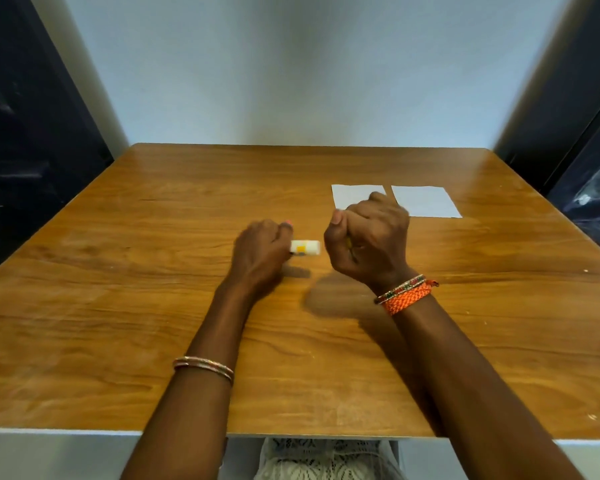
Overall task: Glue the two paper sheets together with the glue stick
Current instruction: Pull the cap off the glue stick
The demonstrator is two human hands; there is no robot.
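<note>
A white glue stick (305, 247) with a yellow label lies level just above the wooden table (153, 271), near its middle. My left hand (260, 251) grips its left end. My right hand (369, 237) is a closed fist just right of the stick's free end, apart from it. A sliver of something small and yellow shows inside the fist, seemingly the stick's cap. Two white paper sheets lie flat side by side at the far right. My right hand hides part of the left sheet (352, 195). The right sheet (426, 201) is in full view.
A pale wall stands behind the table's far edge, with dark panels on both sides. The near edge runs in front of my lap. Bangles sit on my left forearm and orange bands on my right wrist.
</note>
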